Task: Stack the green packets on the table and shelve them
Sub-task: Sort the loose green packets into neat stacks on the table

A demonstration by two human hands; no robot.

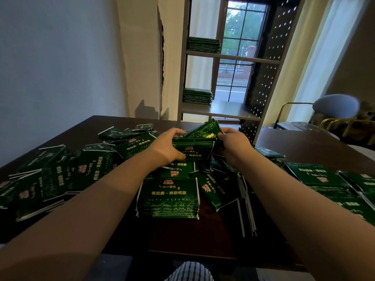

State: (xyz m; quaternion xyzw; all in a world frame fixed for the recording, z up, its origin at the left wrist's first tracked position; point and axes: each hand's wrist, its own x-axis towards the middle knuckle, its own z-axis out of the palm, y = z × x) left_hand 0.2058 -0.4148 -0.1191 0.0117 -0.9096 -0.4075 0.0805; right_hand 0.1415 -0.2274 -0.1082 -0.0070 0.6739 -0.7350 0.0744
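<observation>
Now you're clamping a bundle between left hand and right hand; its long axis is running nine-to-three, with the shelf lying at twelve.

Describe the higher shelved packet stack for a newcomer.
Behind the dark table stands a pale open shelf unit against the window. The neat stack of flat green packets lies at its upper board's left end; the only similar stack sits one board lower.
</observation>
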